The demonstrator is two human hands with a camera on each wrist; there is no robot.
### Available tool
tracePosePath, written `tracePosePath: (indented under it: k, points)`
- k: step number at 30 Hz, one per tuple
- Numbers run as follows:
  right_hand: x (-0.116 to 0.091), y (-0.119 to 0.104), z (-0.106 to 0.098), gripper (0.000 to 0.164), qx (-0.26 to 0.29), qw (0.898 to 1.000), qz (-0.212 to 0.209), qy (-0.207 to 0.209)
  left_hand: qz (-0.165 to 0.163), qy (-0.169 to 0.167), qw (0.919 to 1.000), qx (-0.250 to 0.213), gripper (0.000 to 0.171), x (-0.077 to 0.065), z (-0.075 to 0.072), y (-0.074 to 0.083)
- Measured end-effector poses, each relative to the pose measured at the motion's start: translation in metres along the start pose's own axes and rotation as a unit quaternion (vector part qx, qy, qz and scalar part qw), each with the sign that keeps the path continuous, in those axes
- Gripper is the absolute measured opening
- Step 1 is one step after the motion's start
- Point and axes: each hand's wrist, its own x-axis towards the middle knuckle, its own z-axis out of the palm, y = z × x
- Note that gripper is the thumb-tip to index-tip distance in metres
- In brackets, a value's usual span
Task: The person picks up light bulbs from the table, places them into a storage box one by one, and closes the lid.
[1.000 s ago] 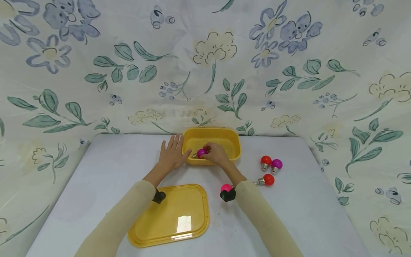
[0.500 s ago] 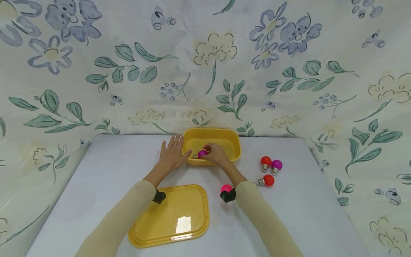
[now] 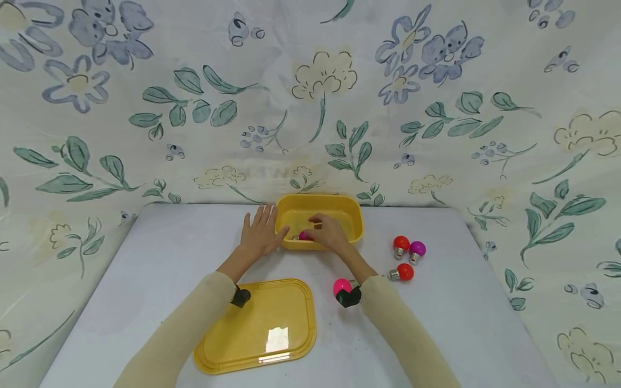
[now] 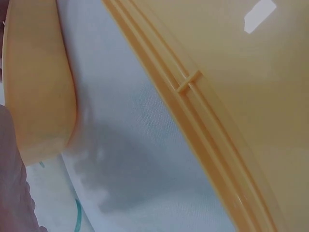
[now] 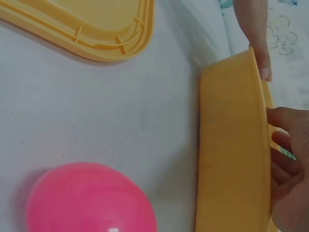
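A purple light bulb (image 3: 303, 236) lies low inside the yellow container (image 3: 357, 226), near its front left, its metal base pointing left. My right hand (image 3: 328, 231) is over the container right beside this bulb, thumb and fingers spread apart, the thumb overlapping the bulb. In the right wrist view the fingers (image 5: 286, 145) of that hand reach past the near rim, and the bulb is hidden behind the wall. Along the container's left end rests my left hand (image 3: 259, 231), fingers straight and thumb at the front left corner.
A yellow lid (image 3: 262, 323) lies in front of the container, under the left forearm. A pink bulb (image 3: 342, 287) is by the right wrist. To the right lie two red bulbs, one at the back (image 3: 400, 243) and one nearer (image 3: 405, 272), plus another purple bulb (image 3: 417, 249).
The purple bulb has dropped lower in the container, and the fingers of my right hand have parted from it. The right forearm has shifted slightly right. The left hand stays where it was.
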Motion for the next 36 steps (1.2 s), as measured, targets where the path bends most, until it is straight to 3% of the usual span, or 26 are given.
tracePosePath:
  k: [14, 22, 36]
  points:
    - [-0.028, 0.012, -0.032, 0.034, 0.097, 0.99, -0.095, 0.043, 0.002, -0.002, 1.0, -0.002, 0.078, 0.0, 0.001, 0.002]
    - [-0.056, 0.019, -0.058, 0.032, 0.102, 0.99, -0.087, 0.054, 0.004, 0.001, 1.0, -0.006, 0.077, 0.001, -0.001, 0.003]
    - [-0.101, 0.037, -0.095, 0.034, 0.142, 0.982, -0.111, 0.055, 0.003, -0.005, 1.0, 0.003, 0.078, 0.003, -0.001, -0.001]
